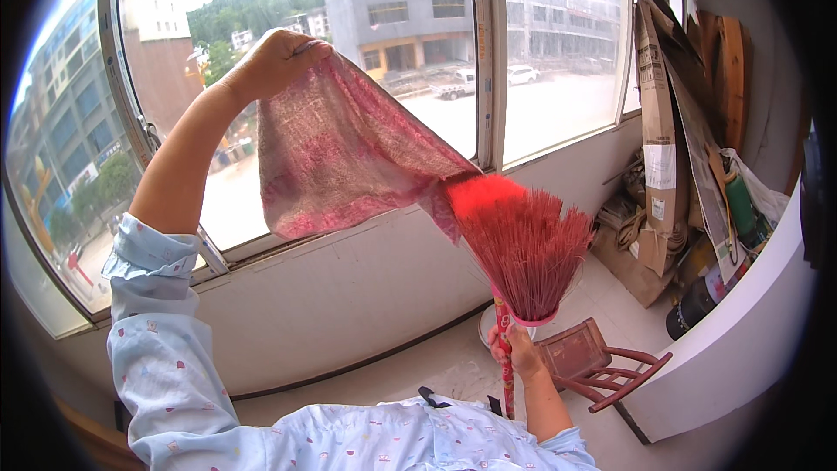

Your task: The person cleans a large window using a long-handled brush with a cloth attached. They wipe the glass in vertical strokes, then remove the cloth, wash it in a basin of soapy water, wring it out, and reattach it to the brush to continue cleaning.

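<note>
My left hand is raised before the window, closed on the top corner of a pink and beige patterned cloth. The cloth hangs spread out, and its lower right end lies against bristles. My right hand, held low, grips the red patterned handle of a broom whose bristles point upward. Those dark red bristles rise from a pink collar just above the hand. Brighter red bristles show behind them; whether they belong to a second broom, I cannot tell.
Glazed sliding windows with a metal frame stand above a white wall. A brown wooden stool lies tipped beside my right arm. Flattened cardboard, a green bottle and clutter fill the right corner behind a curved white partition.
</note>
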The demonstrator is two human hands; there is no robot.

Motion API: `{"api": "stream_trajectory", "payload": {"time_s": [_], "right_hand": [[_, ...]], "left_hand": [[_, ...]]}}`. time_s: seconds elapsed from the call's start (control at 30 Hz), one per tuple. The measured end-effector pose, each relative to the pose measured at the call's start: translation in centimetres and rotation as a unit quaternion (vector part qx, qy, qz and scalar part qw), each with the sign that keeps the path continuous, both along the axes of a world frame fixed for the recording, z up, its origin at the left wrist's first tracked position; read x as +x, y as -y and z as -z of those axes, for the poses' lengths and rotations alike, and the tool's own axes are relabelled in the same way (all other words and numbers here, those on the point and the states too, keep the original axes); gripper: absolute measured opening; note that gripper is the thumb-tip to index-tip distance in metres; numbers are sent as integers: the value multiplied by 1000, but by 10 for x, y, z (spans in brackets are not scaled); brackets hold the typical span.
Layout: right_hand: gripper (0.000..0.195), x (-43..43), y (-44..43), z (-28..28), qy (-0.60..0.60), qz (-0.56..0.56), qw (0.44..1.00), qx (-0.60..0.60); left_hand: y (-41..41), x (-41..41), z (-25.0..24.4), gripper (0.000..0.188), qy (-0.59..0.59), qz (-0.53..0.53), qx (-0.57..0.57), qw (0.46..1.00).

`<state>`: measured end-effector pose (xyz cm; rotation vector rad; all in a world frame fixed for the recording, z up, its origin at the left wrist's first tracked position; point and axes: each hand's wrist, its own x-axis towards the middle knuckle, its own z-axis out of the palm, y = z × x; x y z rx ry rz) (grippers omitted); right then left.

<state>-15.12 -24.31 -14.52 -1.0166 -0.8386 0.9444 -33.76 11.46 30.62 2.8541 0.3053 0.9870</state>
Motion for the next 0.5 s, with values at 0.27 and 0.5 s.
{"api": "stream_trajectory", "payload": {"time_s": [0.27, 0.5], "right_hand": [[67, -6, 13, 0, 11, -59, 996, -64], [68, -16, 15, 2, -6, -77, 994, -84]], "left_hand": [[-19, 15, -12, 35, 64, -5, -115, 991], [-5, 11, -19, 41, 20, 2, -206, 978]]}}
